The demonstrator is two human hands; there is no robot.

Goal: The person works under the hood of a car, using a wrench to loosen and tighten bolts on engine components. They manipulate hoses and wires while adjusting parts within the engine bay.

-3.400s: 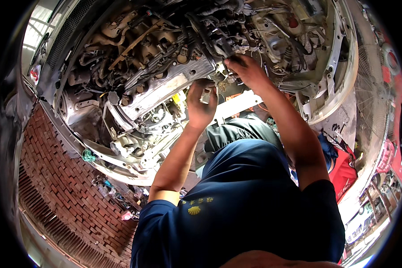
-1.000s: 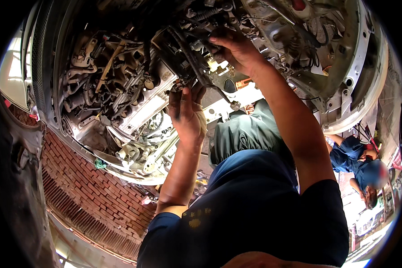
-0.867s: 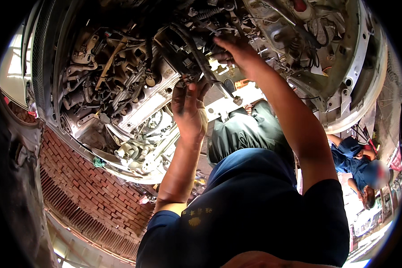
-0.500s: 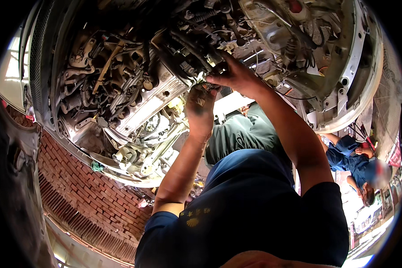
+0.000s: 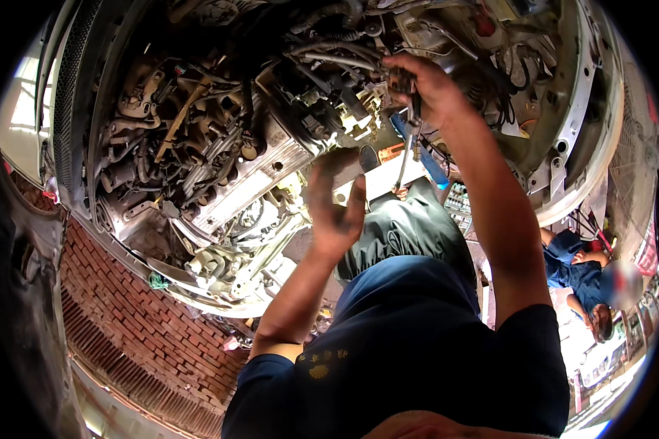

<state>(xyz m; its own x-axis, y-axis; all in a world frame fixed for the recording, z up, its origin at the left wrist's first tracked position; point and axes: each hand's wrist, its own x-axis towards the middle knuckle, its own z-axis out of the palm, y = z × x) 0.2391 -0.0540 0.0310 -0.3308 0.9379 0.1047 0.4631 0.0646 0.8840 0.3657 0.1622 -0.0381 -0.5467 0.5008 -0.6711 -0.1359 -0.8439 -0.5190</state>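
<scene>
Right hand (image 5: 433, 89) up high, thumb and fingers pinched around a dark hose (image 5: 407, 143), and that's the one piece I've got hold of. It sits over the engine bay (image 5: 567, 139), nearer the right edge than the left, its lower length dangling toward the pale crossbar (image 5: 381, 181) along the near edge. Does the tip touch that bar? Can't tell from up here. A second, lighter line (image 5: 340, 60) comes in from the left and meets my fingers; whether it's the same piece, I can't say.

Left hand (image 5: 334, 208) lower down, just beside the near end of the silver engine cover (image 5: 245, 183), fingers bent, thumb spread away, nothing between them that I can see; it's blurred, mind.

So, doing this well: firm pinch, no crushing, right where the stiff part is, because a hose like this will probably spring if I hold it too far along. Dangling length wants steering, I reckon; it could snag on the orange piece (image 5: 390, 152) or the long blue piece (image 5: 433, 164), both close to the crossbar. That loose left hand is well placed to guide the lower end. Wrist high, away from the dark cluster of parts (image 5: 322, 110) beyond the cover, and no hard tugging while the far end's out of sight.
</scene>
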